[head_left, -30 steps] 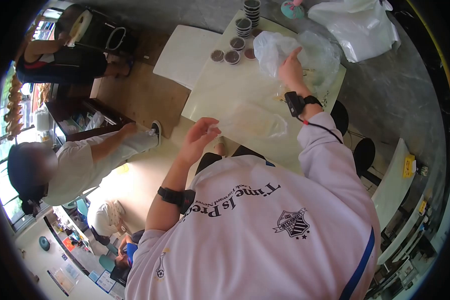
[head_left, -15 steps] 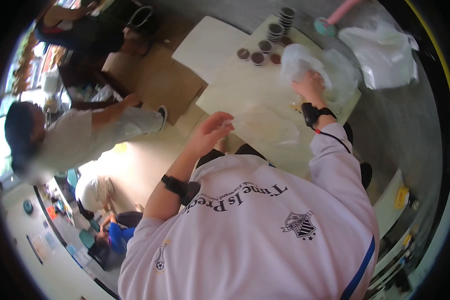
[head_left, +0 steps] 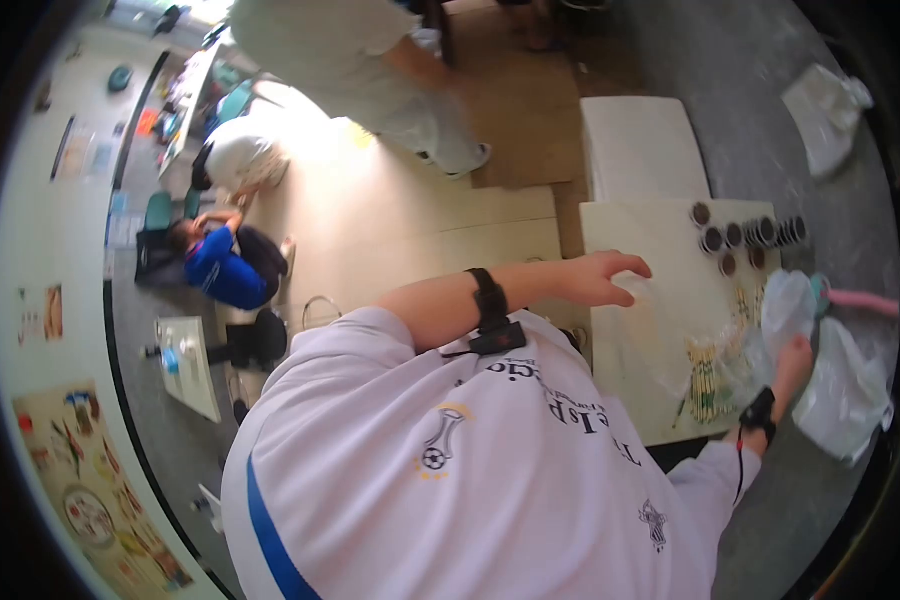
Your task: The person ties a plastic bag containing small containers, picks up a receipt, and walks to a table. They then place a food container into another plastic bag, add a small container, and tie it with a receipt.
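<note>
My left hand (head_left: pixel 610 278) is over the left edge of the pale table (head_left: pixel 620 410), its thumb and forefinger apart. A thin clear plastic sheet or bag (head_left: pixel 655 340) spreads from beside those fingers across the tabletop; whether they touch it is hard to tell. At the table's right edge my right hand (head_left: pixel 795 365) is closed on a whitish translucent plastic bag (head_left: pixel 788 308), which stands up from its fingers. Thin yellowish wrapped sticks (head_left: pixel 710 382) lie between the two hands, partly under crumpled clear plastic (head_left: pixel 755 345).
Several cups with dark contents (head_left: pixel 735 236) stand and lie stacked at the table's far end. Beyond is another white table (head_left: pixel 640 150). White bags (head_left: pixel 840 390) and a pink handle (head_left: pixel 865 300) are at the right. People (head_left: pixel 232 265) are at the left and far side.
My view has swung left, so the table and cups now appear further right. My right hand still grips the whitish bag, and my left arm is stretched out further over the table edge.
</note>
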A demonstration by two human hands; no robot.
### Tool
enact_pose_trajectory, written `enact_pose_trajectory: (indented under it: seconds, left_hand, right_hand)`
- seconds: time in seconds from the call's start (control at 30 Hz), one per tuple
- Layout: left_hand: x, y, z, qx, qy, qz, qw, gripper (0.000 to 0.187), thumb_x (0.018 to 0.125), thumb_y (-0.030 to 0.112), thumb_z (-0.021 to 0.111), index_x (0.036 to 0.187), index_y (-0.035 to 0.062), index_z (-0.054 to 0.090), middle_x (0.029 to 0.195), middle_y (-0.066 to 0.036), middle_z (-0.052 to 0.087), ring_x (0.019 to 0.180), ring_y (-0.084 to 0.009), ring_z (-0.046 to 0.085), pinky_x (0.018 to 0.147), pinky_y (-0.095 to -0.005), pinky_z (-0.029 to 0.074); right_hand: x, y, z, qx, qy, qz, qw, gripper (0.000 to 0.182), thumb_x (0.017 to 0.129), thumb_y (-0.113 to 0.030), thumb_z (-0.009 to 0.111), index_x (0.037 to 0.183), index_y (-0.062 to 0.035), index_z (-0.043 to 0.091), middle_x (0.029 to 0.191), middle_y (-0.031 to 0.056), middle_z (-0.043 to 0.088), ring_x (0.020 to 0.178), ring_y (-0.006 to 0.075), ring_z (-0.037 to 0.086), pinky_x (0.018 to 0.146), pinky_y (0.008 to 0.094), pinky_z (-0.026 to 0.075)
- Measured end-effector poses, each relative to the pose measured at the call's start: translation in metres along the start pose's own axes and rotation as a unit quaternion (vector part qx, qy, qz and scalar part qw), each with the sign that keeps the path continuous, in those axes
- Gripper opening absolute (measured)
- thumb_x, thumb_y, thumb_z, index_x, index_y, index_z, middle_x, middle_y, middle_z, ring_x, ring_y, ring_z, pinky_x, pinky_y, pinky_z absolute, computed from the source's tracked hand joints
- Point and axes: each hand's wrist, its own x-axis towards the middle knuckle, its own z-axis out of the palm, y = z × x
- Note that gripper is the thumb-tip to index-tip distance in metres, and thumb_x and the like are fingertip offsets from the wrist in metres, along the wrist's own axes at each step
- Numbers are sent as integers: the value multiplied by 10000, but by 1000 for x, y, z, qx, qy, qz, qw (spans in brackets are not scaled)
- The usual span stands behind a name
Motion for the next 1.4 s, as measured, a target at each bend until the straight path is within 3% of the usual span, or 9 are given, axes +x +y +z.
enact_pose_trajectory:
  seconds: [0.27, 0.43, 0.77, 0.93, 1.0, 1.07, 1.13, 1.2, 1.4]
  left_hand:
    - [-55, -15, 5, -15, 78, -70, 994, 459, 868, 230, 650, 1287, 70, 551, 1188, -86, 630, 1012, -218, 626, 880, -369, 516]
    - [-106, -43, 7, -25, 173, -87, 981, 351, 912, 234, 633, 1222, 75, 590, 1105, -48, 655, 937, -180, 633, 802, -345, 532]
    - [-155, -35, 0, -276, 260, 70, 923, 292, 923, 268, 676, 1168, 114, 639, 1055, -40, 674, 909, -142, 629, 831, -307, 514]
    - [-232, -77, -24, -291, 354, -24, 888, 161, 935, 233, 659, 931, 73, 674, 843, -12, 705, 737, -115, 639, 675, -267, 508]
    - [-270, -135, -28, -263, 445, -115, 848, 138, 943, 206, 626, 904, 82, 674, 822, -16, 700, 701, -110, 629, 584, -280, 483]
    - [-312, -248, -18, -176, 494, -154, 838, 175, 937, 215, 612, 878, 62, 673, 772, -26, 690, 682, -122, 629, 544, -309, 471]
    - [-383, -306, 3, 3, 469, -268, 842, 255, 894, 271, 622, 863, 24, 679, 745, -123, 687, 669, -225, 648, 607, -375, 504]
    - [-453, -347, 47, 64, 470, -390, 789, 272, 871, 294, 603, 926, 43, 692, 915, -207, 708, 865, -365, 681, 772, -460, 539]
    - [-592, -403, 129, -106, 372, -573, 723, 311, 829, 303, 704, 1016, 56, 735, 900, -96, 756, 791, -200, 723, 730, -338, 581]
  right_hand:
    - [-29, -52, -109, 51, 46, -3, 998, 425, 993, -376, 519, 1156, -19, 682, 1085, 180, 716, 995, 368, 679, 871, 418, 519]
    - [-88, -141, -168, 336, 45, -94, 936, 365, 1035, -305, 500, 1163, -20, 690, 990, 108, 722, 851, 176, 655, 773, 305, 517]
    - [-257, -327, -120, 529, -407, -290, 686, 192, 1011, -167, 570, 880, -27, 578, 796, 27, 595, 725, 108, 561, 704, 250, 462]
    - [-279, -416, -171, 342, -280, -411, 798, 156, 948, -130, 620, 1056, -19, 597, 959, 49, 617, 855, 127, 564, 733, 273, 463]
    - [-282, -450, -233, 481, -196, -497, 695, 231, 922, -117, 587, 1124, -5, 588, 1027, 72, 609, 904, 148, 561, 763, 297, 463]
    - [-256, -453, -288, 565, -198, -628, 498, 710, 923, -614, 524, 1210, 32, 593, 1018, 116, 575, 926, 225, 504, 819, 367, 425]
    - [-260, -439, -338, 595, -22, -741, 311, 743, 886, -736, 501, 1130, -51, 652, 1003, 95, 584, 948, 260, 493, 804, 453, 392]
    - [-264, -409, -370, 618, 65, -740, 259, 444, 843, -708, 615, 1122, -370, 689, 912, -64, 621, 891, 178, 552, 739, 381, 389]
    - [-382, -476, -400, 652, 94, -720, 219, 191, 905, -341, 624, 990, -206, 518, 899, -50, 507, 652, 142, 483, 640, 386, 316]
